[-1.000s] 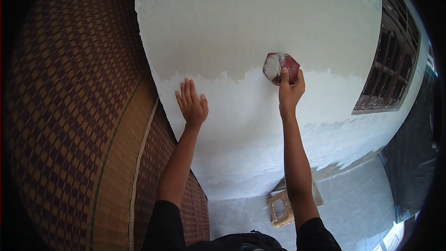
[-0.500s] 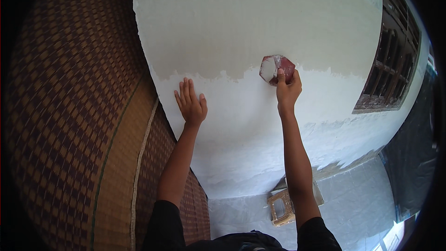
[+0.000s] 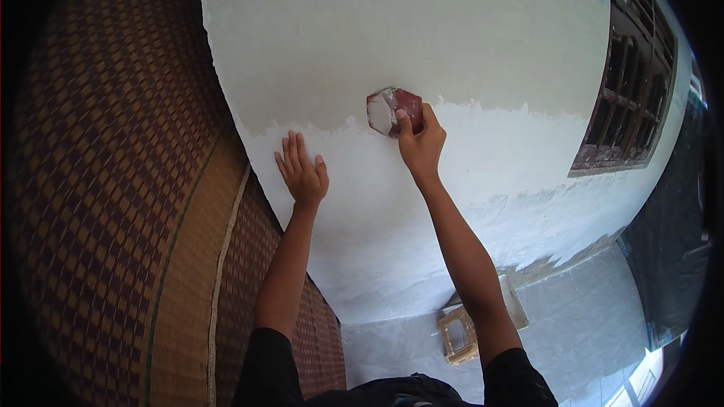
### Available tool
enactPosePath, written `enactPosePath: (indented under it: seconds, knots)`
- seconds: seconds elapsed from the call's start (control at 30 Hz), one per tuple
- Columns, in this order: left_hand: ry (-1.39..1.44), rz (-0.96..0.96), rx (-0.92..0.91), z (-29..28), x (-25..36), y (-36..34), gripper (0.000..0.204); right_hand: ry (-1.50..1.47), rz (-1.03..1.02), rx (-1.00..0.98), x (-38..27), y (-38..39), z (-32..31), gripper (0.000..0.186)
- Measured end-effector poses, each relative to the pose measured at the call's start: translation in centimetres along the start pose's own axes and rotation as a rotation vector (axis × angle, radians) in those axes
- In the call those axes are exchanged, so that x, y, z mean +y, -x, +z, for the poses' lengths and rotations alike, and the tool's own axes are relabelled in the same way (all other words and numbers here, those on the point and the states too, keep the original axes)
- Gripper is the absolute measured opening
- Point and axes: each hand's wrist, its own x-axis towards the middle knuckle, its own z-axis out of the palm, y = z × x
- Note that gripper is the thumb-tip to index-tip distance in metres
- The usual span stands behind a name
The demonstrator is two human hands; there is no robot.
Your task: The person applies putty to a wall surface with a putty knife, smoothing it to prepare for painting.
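Observation:
My right hand (image 3: 422, 143) grips a dark red, flat hexagonal scraper (image 3: 408, 105) by its lower right side, thumb on its face. White putty is smeared over the left half of that scraper, which is at the wall (image 3: 392, 38). A ragged line crosses the wall where bright white coating below meets a duller grey-white surface above; the scraper is on this line. To its left, my left hand (image 3: 303, 175) lies open against the white part, fingers pointing up, just below the line. It holds nothing.
A brown woven mat (image 3: 98, 181) hangs along the left, beside the wall's edge. At the right is a dark wooden window with bars (image 3: 622, 98). Below, a stained tan stool (image 3: 458, 337) and a pale tray (image 3: 513, 303) stand on grey sheeting (image 3: 581, 316). Dark plastic (image 3: 664, 226) hangs far right.
My right hand has moved left along the ragged line with the scraper, closer to my left hand. The left hand stays flat on the wall. The view has shifted slightly.

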Motion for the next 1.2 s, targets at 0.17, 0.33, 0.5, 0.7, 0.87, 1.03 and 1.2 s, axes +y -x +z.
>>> enactPosePath:
  seconds: [0.17, 0.33, 0.5, 0.7, 0.87, 1.03, 1.2]
  knots:
    - [0.001, -0.002, -0.003, 0.2, 0.2, -0.1, 0.058, -0.131, 0.216, 0.21, 2.4, -1.1, -4.9, 0.018]
    - [-0.01, -0.008, -0.013, 0.4, 0.2, 0.2, 0.058, -0.289, 0.105, 0.2, 1.3, -0.1, -5.1, 0.02]
    - [-0.008, -0.001, -0.001, 0.3, 0.1, 0.0, 0.058, -0.069, -0.087, -0.043, -0.8, 0.5, -0.1, 0.018]
    - [-0.005, -0.005, -0.007, 0.7, 0.6, 0.0, 0.058, 0.015, 0.08, 0.148, 1.3, -1.8, -3.1, 0.018]
    - [-0.017, -0.004, -0.007, 0.5, 0.4, 0.1, 0.058, -0.154, 0.036, 0.301, 1.6, -1.7, -5.3, 0.021]
    - [-0.004, -0.008, -0.004, 0.5, 0.3, 0.1, 0.058, -0.08, -0.144, -0.06, -1.0, 0.1, -0.5, 0.016]
    - [0.007, 0.008, 0.007, 0.6, 0.2, 0.2, 0.058, 0.026, -0.084, 0.0, -1.0, -0.9, 0.7, 0.014]
